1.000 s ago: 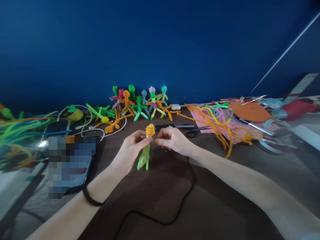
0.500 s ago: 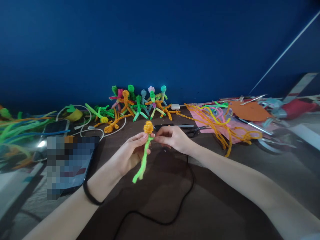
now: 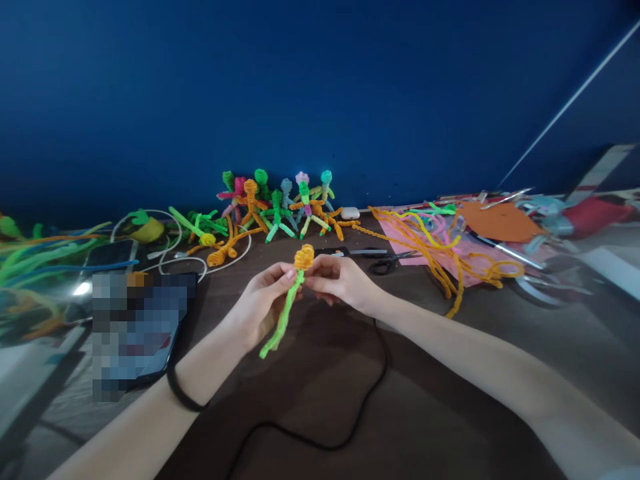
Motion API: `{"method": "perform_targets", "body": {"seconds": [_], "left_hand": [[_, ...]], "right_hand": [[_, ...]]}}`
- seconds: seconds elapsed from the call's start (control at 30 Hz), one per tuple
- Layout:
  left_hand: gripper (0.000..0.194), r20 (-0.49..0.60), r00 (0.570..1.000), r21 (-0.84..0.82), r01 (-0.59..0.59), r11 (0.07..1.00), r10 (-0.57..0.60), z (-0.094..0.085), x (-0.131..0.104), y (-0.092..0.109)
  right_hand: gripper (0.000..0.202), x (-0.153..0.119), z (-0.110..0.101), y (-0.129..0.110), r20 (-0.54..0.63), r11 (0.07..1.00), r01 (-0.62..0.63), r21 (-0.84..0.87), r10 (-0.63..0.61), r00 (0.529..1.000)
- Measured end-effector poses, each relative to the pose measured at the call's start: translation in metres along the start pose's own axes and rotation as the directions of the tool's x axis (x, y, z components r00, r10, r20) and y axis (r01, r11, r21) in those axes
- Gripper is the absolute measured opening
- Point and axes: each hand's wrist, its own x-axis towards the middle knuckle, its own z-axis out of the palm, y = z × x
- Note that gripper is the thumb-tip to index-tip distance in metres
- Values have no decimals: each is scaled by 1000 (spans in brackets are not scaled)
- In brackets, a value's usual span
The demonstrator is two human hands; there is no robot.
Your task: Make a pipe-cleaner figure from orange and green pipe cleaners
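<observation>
Between my hands is a pipe-cleaner figure [image 3: 285,315], with a coiled orange head [image 3: 303,257] and a bright green stem that hangs down to the left. My left hand [image 3: 265,300] is closed round the stem just below the head, thumb on top. My right hand [image 3: 343,283] pinches at the figure's right side, just under the head; what lies between these fingertips is mostly hidden. Behind them, several finished-looking pipe-cleaner figures [image 3: 277,217] in green, orange, pink and blue stand in a group against the blue wall.
On the left lie a tablet [image 3: 155,333], a phone [image 3: 113,257], a white cable [image 3: 181,230] and loose pipe cleaners [image 3: 45,260]. Scissors [image 3: 385,265], orange pipe cleaners [image 3: 440,267] and pink paper [image 3: 400,250] are at right. A black cord [image 3: 367,400] crosses the table nearby.
The figure's head has tilted and shifted slightly right, and its green stem has swung up and left. My right hand's fingers have closed in nearer to the head.
</observation>
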Motion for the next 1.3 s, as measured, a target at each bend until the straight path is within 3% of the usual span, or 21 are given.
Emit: {"method": "perform_targets", "body": {"seconds": [0.3, 0.5, 0.7, 0.8, 0.9, 1.1, 1.3], "left_hand": [[9, -43, 976, 224, -201, 954, 215, 2, -3, -5], [20, -28, 939, 621, -253, 742, 344, 4, -6, -4], [22, 6, 927, 760, -248, 601, 376, 2, -7, -3], [22, 13, 931, 744, -252, 619, 365, 3, -8, -1], [21, 7, 937, 671, -263, 694, 348, 5, -8, -1], [15, -6, 967, 388, -233, 892, 255, 6, -7, -4], [22, 96, 982, 132, -172, 976, 161, 0, -2, -10]], "right_hand": [[23, 0, 1, 5, -16, 997, 51, 52, -50, 999], [18, 0, 0, 3, -33, 997, 54, 46, -52, 998], [13, -1, -1, 3, -21, 999, 36, 8, -35, 999], [14, 0, 0, 5, -17, 999, 33, 29, -32, 999], [18, 0, 0, 7, -22, 998, 51, 20, -51, 998], [28, 0, -2, 7, -51, 999, 53, 7, -52, 997], [26, -2, -4, 4, 9, 997, 78, 21, -78, 997]]}}
